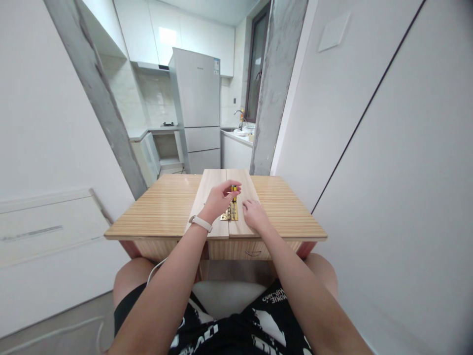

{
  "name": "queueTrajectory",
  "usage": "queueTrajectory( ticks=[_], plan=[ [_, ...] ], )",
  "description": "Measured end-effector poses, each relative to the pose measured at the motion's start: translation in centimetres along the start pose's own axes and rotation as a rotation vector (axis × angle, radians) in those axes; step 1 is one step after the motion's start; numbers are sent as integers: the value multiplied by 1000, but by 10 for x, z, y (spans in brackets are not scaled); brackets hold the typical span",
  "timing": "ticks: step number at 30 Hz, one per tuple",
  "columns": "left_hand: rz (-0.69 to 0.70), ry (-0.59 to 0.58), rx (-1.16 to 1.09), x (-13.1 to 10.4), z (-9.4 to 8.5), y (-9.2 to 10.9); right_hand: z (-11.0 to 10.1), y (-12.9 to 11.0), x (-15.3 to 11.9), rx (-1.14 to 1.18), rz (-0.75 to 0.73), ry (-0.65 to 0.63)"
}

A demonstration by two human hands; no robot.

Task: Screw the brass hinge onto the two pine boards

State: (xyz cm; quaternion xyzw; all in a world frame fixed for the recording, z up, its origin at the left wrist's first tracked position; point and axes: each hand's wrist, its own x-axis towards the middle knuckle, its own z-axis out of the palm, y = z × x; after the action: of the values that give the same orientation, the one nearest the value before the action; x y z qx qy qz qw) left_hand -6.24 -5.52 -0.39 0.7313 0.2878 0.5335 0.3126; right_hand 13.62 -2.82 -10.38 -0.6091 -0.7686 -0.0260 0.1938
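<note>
My left hand (220, 198), with a pale band on its wrist, pinches a short yellow and black screwdriver (234, 193) held upright. Below it, a brass-coloured hinge (233, 212) lies across the seam between two light wooden boards (212, 180). The screwdriver's tip is too small to make out. To the right of the hinge, my right hand (254, 216) rests on the right-hand board with its fingers curled in. Its fingertips are partly hidden, so whatever they hold, if anything, does not show.
The boards lie side by side on a striped wooden table (158, 207) with a drawer (253, 250) in front. White walls stand close on both sides. A refrigerator (201, 93) and a kitchen sink counter (238, 140) are beyond. A white cable (157, 266) hangs by my left leg.
</note>
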Motion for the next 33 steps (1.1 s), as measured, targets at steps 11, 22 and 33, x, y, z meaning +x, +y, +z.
queueTrajectory(
  ticks=[11,22,33],
  plan=[
    [59,-64,119,2,11,2,3,2,1,13,1,-3],
    [84,106,179,1,12,3,3,2,1,16,6,8],
    [3,-50,48,-1,7,0,0,0,0,13,16,-8]
  ],
)
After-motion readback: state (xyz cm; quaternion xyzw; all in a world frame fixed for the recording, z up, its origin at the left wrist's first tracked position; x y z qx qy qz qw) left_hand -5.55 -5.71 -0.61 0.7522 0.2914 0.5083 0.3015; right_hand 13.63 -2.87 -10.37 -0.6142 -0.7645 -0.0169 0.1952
